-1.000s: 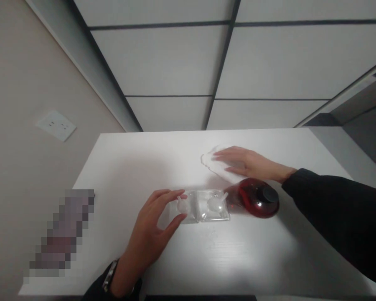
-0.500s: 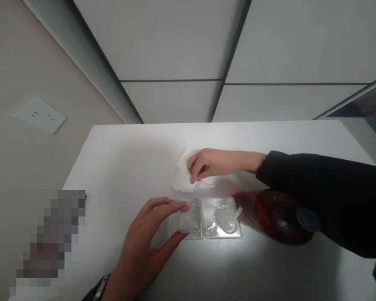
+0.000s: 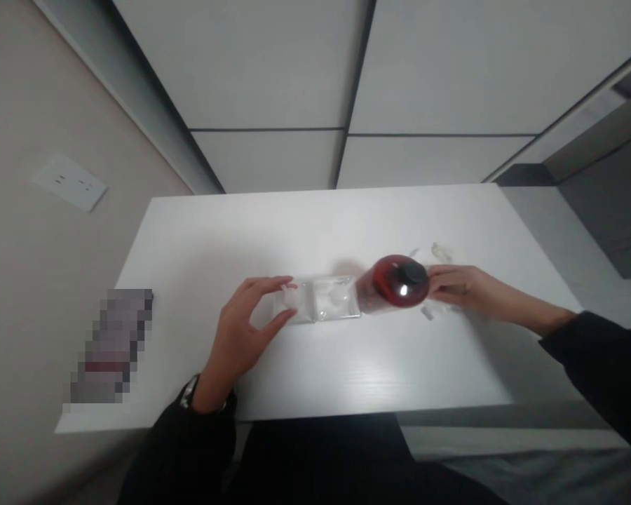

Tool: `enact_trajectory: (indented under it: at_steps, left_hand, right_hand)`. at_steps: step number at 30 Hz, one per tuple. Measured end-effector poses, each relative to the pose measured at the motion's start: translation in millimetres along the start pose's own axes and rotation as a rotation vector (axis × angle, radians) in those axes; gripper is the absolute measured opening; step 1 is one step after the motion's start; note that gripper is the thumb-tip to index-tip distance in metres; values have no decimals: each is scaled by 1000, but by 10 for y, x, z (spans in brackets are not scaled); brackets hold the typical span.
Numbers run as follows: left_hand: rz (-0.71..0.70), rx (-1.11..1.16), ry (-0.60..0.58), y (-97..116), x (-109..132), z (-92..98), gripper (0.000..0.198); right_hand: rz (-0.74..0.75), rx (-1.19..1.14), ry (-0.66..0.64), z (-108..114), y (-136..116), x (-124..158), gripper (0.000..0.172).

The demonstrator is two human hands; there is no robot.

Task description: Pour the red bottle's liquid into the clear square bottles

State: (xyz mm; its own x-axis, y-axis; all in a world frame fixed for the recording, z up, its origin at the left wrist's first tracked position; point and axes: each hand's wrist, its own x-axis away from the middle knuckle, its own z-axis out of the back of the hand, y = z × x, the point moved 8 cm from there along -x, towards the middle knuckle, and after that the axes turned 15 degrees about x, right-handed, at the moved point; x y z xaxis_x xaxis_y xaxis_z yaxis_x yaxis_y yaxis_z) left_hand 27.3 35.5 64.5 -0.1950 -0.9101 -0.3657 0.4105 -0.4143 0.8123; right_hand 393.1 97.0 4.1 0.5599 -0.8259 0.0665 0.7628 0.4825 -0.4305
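A clear plastic tray (image 3: pixel 315 301) with two square compartments lies on the white table. Small whitish, see-through items sit in both compartments. My left hand (image 3: pixel 249 326) spans the tray's left compartment, fingertips by its far edge and thumb by its near edge. Touching or close to the tray's right end stands a bottle (image 3: pixel 386 284) of red liquid with a dark cap. Just right of the bottle, my right hand (image 3: pixel 460 287) has its fingers pinched together; what they hold is hidden. Whitish, see-through scraps (image 3: pixel 442 252) lie around those fingers.
A blurred-out flat object (image 3: pixel 110 344) lies at the table's left side. The white table (image 3: pixel 273 231) ends at white cabinet panels (image 3: pixel 273 63) at the back. A wall socket (image 3: pixel 71 182) is at the left. My dark-clothed lap shows below the front edge.
My right hand has moved from the white tissue behind the tray to the right of the bottle. The tissue is gone from behind the tray. The view has shifted back and to the right.
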Motion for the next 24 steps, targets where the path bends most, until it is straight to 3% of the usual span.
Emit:
enact_trajectory:
  at_steps: [4,8,11,16,20,24]
  left_hand:
    - [-29,25,15,-12,15,-8,33]
    - [-29,26,25,-59,17,-11,36]
    - [-20,34,24,-92,17,-15,36]
    - [-30,39,17,-100,24,-15,37]
    - [-39,40,27,-98,30,-7,38]
    - [-45,42,26,-91,30,-17,38]
  right_hand:
    - [-39,101,127,-268,-237,836,51]
    - [17,255,204,-718,-899,1150,34]
    - [172,320,144,-1043,-1543,974,59]
    - [347,176,11,-1334,-2337,295,89]
    - [324,79,-9,-1391,-2504,-11,89]
    - [270,145,53,-1340,-2338,109,92]
